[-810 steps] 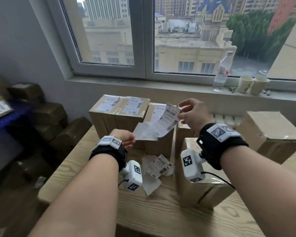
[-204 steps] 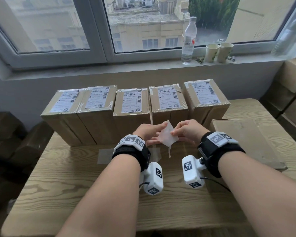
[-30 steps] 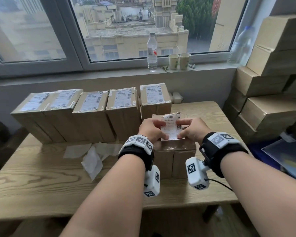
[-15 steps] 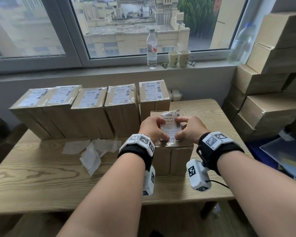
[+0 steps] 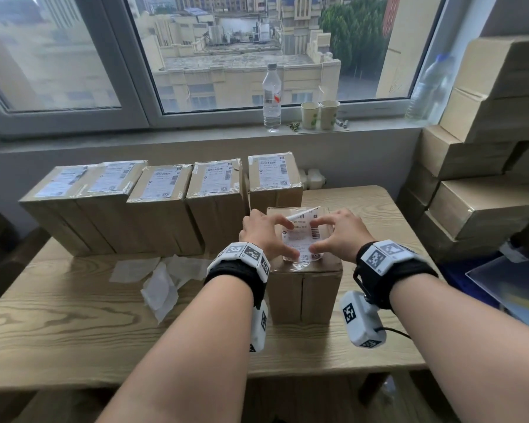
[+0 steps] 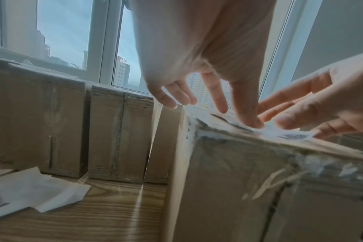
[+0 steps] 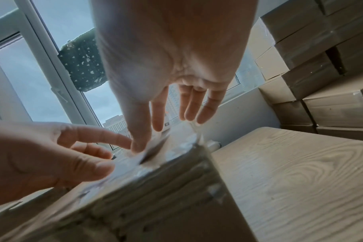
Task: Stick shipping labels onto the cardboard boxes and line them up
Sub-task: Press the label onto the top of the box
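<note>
A brown cardboard box (image 5: 303,288) stands upright near the table's front edge. On its top lies a white shipping label (image 5: 301,241). The label's far edge curls up off the box. My left hand (image 5: 280,238) presses the label's left side with thumb and forefinger spread. From the other side my right hand (image 5: 319,236) presses it the same way. In the left wrist view my left hand (image 6: 228,106) has its thumb tip down on the label (image 6: 284,134). The right wrist view shows my right hand (image 7: 153,131) with straight fingers on the box (image 7: 155,196).
Several labelled boxes (image 5: 165,190) stand in a row along the back of the wooden table (image 5: 58,325). Peeled backing papers (image 5: 159,279) lie left of the box. Plain boxes (image 5: 486,154) are stacked at the right. A bottle (image 5: 271,96) and two cups (image 5: 319,115) stand on the sill.
Both hands have stopped pinching the label and now press it flat on the box top with spread fingers. The near part of the label has gone down.
</note>
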A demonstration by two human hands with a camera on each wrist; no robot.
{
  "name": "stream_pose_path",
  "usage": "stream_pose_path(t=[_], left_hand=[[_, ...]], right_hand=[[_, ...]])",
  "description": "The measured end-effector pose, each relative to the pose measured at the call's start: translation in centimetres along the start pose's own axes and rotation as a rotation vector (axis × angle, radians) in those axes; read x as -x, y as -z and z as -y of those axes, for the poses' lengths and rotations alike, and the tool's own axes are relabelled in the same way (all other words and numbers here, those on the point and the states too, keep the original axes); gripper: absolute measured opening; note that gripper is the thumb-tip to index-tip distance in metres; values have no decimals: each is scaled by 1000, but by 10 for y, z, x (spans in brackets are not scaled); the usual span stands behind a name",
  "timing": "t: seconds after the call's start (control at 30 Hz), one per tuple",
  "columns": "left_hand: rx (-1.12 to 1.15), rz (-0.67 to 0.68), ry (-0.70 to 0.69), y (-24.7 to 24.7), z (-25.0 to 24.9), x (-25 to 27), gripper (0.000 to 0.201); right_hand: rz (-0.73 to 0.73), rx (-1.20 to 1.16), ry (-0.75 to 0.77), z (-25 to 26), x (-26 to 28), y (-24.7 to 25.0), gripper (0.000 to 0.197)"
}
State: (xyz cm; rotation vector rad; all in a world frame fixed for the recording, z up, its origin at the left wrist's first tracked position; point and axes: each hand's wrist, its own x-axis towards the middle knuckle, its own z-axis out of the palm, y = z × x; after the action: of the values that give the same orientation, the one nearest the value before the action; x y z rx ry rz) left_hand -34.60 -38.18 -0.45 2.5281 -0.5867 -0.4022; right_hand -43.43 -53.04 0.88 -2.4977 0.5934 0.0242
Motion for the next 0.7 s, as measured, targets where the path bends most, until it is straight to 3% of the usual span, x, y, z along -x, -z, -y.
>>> stream_pose_path(t=[0.1, 0.37, 0.57, 0.7], left_hand=[[31, 7, -18, 3, -1, -5, 60], [53, 99, -24, 9, -1, -23, 72], [-28, 169, 19, 13, -2, -28, 78], [-89, 243, 34, 15, -2, -34, 91]], right_hand=[[6, 14, 24, 1, -6, 2, 58], [107, 61, 9, 5, -28, -1, 67], [117, 101, -19, 4, -39, -8, 73], [126, 123, -31, 4, -43, -10, 82]])
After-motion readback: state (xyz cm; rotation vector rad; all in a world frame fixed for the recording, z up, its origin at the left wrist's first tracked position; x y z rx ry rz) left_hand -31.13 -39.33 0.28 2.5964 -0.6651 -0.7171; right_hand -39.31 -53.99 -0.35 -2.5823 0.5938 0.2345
